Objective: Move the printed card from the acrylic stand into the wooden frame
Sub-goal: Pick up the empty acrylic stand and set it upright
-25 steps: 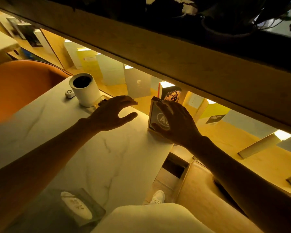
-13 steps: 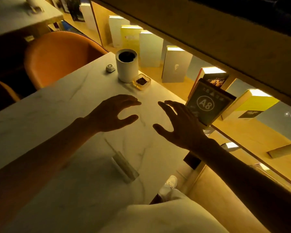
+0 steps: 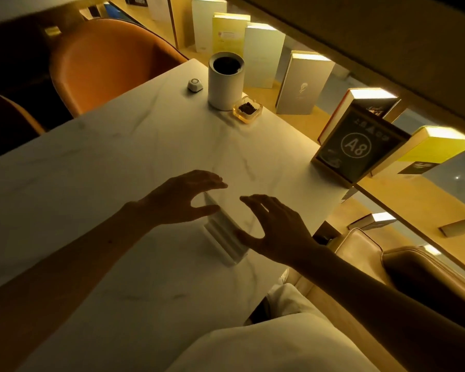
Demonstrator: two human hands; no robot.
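A clear acrylic stand (image 3: 223,232) stands upright on the white marble table (image 3: 105,162), seen nearly edge-on between my hands. My left hand (image 3: 183,197) hovers at its left side, fingers spread, thumb close to the stand. To the stand's right, my right hand (image 3: 274,226) is open too, its thumb near the base. Neither hand grips anything. The wooden frame (image 3: 357,149) stands at the table's right edge and shows a dark printed card (image 3: 356,147) marked "A8". I cannot tell whether the acrylic stand holds a card.
A white cylindrical cup (image 3: 224,80), a small amber glass dish (image 3: 247,110) and a small white puck (image 3: 194,85) sit at the table's far edge. Books line the lit shelf (image 3: 301,84) behind. An orange chair (image 3: 105,63) stands far left, a tan seat (image 3: 365,251) to the right.
My right hand let go of the wooden frame and drew back. Both hands came toward me and now flank the acrylic stand. The view tilted down and left.
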